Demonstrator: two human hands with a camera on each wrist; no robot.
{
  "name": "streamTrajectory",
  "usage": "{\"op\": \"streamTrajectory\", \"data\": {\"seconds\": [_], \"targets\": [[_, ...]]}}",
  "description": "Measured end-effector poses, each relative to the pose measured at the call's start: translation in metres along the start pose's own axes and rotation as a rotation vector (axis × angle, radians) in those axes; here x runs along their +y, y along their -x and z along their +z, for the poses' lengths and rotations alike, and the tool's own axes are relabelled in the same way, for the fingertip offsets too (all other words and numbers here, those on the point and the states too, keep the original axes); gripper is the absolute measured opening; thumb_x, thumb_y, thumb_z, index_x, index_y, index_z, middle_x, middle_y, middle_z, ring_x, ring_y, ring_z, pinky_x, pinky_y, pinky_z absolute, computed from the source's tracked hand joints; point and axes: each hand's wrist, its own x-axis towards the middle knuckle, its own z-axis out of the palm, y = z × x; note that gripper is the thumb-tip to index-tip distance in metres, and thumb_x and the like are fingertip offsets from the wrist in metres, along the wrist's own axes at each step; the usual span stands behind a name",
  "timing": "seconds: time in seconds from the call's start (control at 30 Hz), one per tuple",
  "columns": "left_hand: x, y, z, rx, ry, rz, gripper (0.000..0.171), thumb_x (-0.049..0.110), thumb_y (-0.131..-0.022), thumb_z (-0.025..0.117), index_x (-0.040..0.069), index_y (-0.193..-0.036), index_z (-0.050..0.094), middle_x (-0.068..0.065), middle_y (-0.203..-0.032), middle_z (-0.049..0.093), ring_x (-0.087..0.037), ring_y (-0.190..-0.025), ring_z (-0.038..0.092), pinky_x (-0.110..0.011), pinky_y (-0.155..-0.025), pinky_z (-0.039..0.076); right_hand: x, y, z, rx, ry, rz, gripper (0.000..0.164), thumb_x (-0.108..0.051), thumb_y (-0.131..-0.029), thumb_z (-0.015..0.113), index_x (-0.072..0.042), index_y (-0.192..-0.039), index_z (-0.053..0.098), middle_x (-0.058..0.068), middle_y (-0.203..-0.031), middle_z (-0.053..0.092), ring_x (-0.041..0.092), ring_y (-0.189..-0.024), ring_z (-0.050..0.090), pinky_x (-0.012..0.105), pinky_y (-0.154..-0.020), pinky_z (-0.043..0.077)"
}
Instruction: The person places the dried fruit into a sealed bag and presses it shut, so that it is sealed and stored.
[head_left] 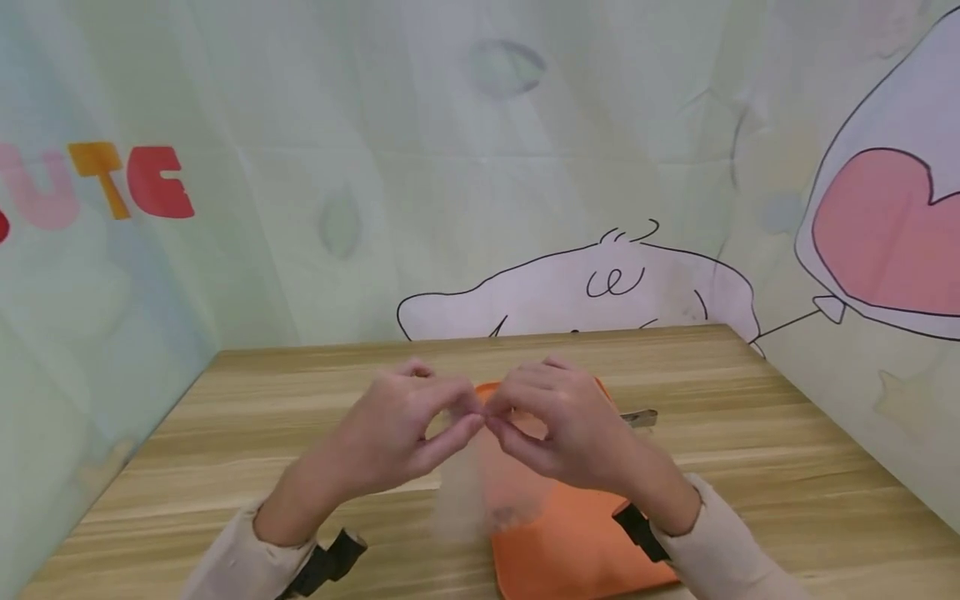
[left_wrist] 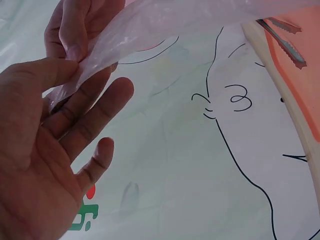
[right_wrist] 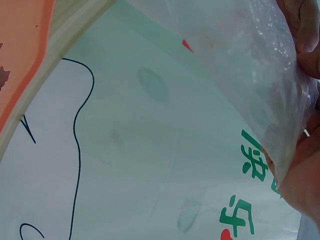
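A thin, see-through plastic bag (head_left: 461, 500) hangs between my two hands, above the table and partly over an orange tray (head_left: 592, 542). My left hand (head_left: 397, 429) pinches its upper edge between thumb and index finger, the other fingers loosely spread in the left wrist view. Right beside it, fingertips nearly meeting, my right hand (head_left: 566, 421) pinches the same edge. The wrinkled film (right_wrist: 255, 65) stretches up to the fingers in the right wrist view. Whether the bag's mouth is parted cannot be told.
Metal tongs (head_left: 640, 418) lie across the tray, their bent end sticking out at the right; the toothed tips (left_wrist: 295, 55) show in the left wrist view. The wooden table (head_left: 300, 383) ends at a printed cloth backdrop (head_left: 285, 208). Black straps (head_left: 330, 562) sit at both wrists.
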Motion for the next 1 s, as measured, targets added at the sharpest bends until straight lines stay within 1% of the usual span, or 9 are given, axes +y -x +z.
{"op": "streamTrajectory", "data": {"seconds": [0.1, 0.2, 0.27, 0.3, 0.5, 0.57, 0.7, 0.83, 1.0], "targets": [[0.001, 0.0, 0.0, -0.019, 0.014, 0.013, 0.012, 0.016, -0.096, 0.062, 0.017, -0.084, 0.06, 0.016, -0.071, 0.062, 0.006, -0.063, 0.056, -0.024, -0.064, 0.048, 0.0, 0.0, -0.001, 0.003, 0.02, -0.038, 0.016, -0.002, -0.082, 0.071, -0.017, -0.083, 0.064, -0.011, -0.077, 0.062, 0.004, -0.067, 0.053, 0.023, -0.063, 0.035], [0.003, -0.001, -0.001, -0.025, -0.021, 0.045, 0.017, 0.013, -0.094, 0.061, 0.019, -0.078, 0.055, 0.017, -0.063, 0.053, 0.007, -0.053, 0.043, -0.013, -0.051, 0.035, -0.001, 0.0, -0.002, -0.01, 0.023, -0.049, 0.017, -0.003, -0.081, 0.072, -0.018, -0.082, 0.063, -0.012, -0.075, 0.061, 0.004, -0.066, 0.053, 0.022, -0.062, 0.033], [0.004, -0.001, -0.003, -0.019, -0.057, 0.067, 0.02, 0.014, -0.092, 0.06, 0.02, -0.075, 0.053, 0.017, -0.06, 0.048, 0.007, -0.05, 0.036, -0.01, -0.047, 0.028, 0.0, 0.0, -0.003, -0.033, 0.005, -0.044, 0.017, -0.005, -0.082, 0.071, -0.019, -0.083, 0.062, -0.013, -0.075, 0.061, 0.003, -0.068, 0.054, 0.022, -0.063, 0.034], [0.005, 0.0, -0.004, -0.015, -0.067, 0.075, 0.02, 0.013, -0.092, 0.06, 0.02, -0.075, 0.052, 0.018, -0.059, 0.047, 0.007, -0.049, 0.035, -0.01, -0.046, 0.026, 0.0, 0.0, -0.003, -0.046, -0.01, -0.037, 0.016, -0.006, -0.083, 0.071, -0.019, -0.083, 0.062, -0.014, -0.075, 0.061, 0.002, -0.069, 0.055, 0.021, -0.064, 0.036], [0.002, 0.001, -0.011, 0.003, -0.069, 0.098, 0.021, 0.017, -0.097, 0.058, 0.02, -0.077, 0.054, 0.018, -0.063, 0.053, 0.007, -0.052, 0.042, -0.01, -0.048, 0.031, 0.009, 0.0, -0.009, -0.098, -0.088, 0.004, 0.014, -0.009, -0.089, 0.072, -0.018, -0.083, 0.062, -0.012, -0.077, 0.06, 0.004, -0.071, 0.055, 0.023, -0.069, 0.043], [0.0, 0.002, -0.013, 0.004, -0.075, 0.105, 0.022, 0.018, -0.098, 0.056, 0.02, -0.076, 0.052, 0.018, -0.061, 0.05, 0.007, -0.052, 0.039, -0.01, -0.048, 0.029, 0.012, 0.001, -0.012, -0.101, -0.098, 0.003, 0.014, -0.009, -0.089, 0.073, -0.017, -0.084, 0.063, -0.011, -0.078, 0.06, 0.005, -0.072, 0.055, 0.024, -0.07, 0.045], [-0.002, 0.006, -0.022, 0.005, -0.097, 0.108, 0.034, 0.025, -0.103, 0.049, 0.022, -0.069, 0.045, 0.017, -0.056, 0.037, 0.007, -0.05, 0.031, -0.011, -0.047, 0.022, 0.018, 0.002, -0.016, -0.099, -0.098, 0.012, 0.013, -0.009, -0.088, 0.075, -0.016, -0.085, 0.065, -0.011, -0.081, 0.064, 0.006, -0.076, 0.056, 0.025, -0.072, 0.047], [-0.003, 0.01, -0.032, -0.023, -0.097, 0.105, 0.043, 0.035, -0.107, 0.04, 0.022, -0.066, 0.039, 0.015, -0.055, 0.028, 0.007, -0.051, 0.024, -0.012, -0.048, 0.016, 0.024, 0.003, -0.024, -0.142, -0.087, 0.054, 0.012, -0.011, -0.088, 0.076, -0.018, -0.086, 0.067, -0.014, -0.084, 0.065, 0.006, -0.08, 0.056, 0.028, -0.075, 0.046], [-0.007, 0.012, -0.034, -0.095, -0.052, 0.114, 0.043, 0.037, -0.108, 0.041, 0.021, -0.068, 0.038, 0.013, -0.056, 0.023, 0.006, -0.054, 0.016, -0.014, -0.049, 0.012, 0.032, 0.008, -0.036, -0.236, -0.069, 0.105, 0.011, -0.011, -0.089, 0.075, -0.019, -0.089, 0.068, -0.014, -0.087, 0.064, 0.006, -0.083, 0.056, 0.029, -0.075, 0.045]]}}
